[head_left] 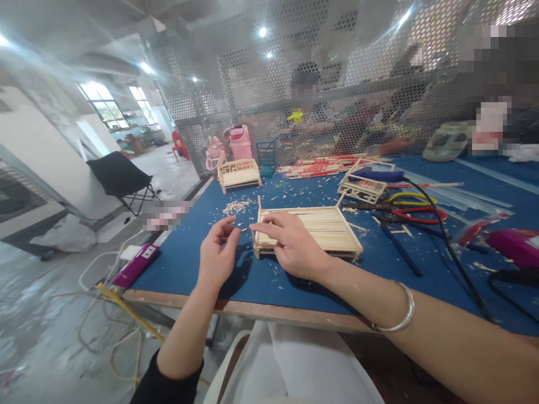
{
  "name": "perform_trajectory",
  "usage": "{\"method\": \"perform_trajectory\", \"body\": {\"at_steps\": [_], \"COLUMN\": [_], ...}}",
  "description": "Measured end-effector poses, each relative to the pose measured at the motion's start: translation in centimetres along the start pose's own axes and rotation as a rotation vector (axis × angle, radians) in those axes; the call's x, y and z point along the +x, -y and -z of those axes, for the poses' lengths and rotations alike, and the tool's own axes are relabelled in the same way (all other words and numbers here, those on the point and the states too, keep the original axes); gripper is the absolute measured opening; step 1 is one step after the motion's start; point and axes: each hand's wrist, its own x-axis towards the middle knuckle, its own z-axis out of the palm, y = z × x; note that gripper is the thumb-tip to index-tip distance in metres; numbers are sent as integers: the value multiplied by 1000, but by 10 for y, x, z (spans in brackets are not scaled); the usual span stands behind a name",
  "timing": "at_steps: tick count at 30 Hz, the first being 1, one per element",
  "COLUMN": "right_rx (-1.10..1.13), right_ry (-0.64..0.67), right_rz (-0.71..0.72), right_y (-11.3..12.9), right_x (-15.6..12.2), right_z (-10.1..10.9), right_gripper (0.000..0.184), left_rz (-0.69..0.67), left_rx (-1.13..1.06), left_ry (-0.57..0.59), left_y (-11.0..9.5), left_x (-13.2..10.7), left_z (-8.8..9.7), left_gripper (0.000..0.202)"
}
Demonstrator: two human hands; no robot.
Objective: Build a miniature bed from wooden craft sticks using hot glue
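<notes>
A flat model bed frame of pale wooden sticks (320, 230) lies on the blue table (189, 264) in front of me. My right hand (290, 244) rests on its near left corner, fingers curled and pressing on the slats. My left hand (219, 252) hovers just left of the frame, thumb and forefinger pinched on a tiny stick piece (243, 229) near the frame's corner post.
A finished stick bed (238, 173) stands at the far left, another stick frame (362, 188) at the back. Red and yellow pliers (415, 210), black cables (450, 247), a purple tool (514, 247), loose sticks (324, 165) and wood chips lie around. A perforated screen (337, 84) backs the table.
</notes>
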Motion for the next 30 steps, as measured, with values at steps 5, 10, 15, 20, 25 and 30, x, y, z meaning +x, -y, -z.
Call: {"method": "perform_trajectory", "body": {"at_steps": [5, 10, 15, 20, 25, 30], "right_rx": [6, 7, 12, 5, 6, 1], "right_ry": [5, -9, -14, -14, -13, -9], "right_rz": [-3, 4, 10, 14, 22, 25], "right_y": [0, 0, 0, 0, -1, -1], "right_x": [0, 0, 0, 0, -1, -1], "right_z": [0, 0, 0, 0, -1, 0], "right_gripper": [55, 56, 55, 55, 54, 55], "left_rz": [41, 55, 69, 60, 49, 56], "left_rx": [76, 124, 129, 131, 138, 170], "left_ry": [-19, -7, 25, 34, 30, 33], "left_y": [1, 1, 1, 2, 1, 0], "left_x": [-1, -1, -1, -2, -3, -2], "left_z": [3, 4, 3, 3, 3, 2], "left_gripper": [30, 28, 27, 26, 28, 29]}}
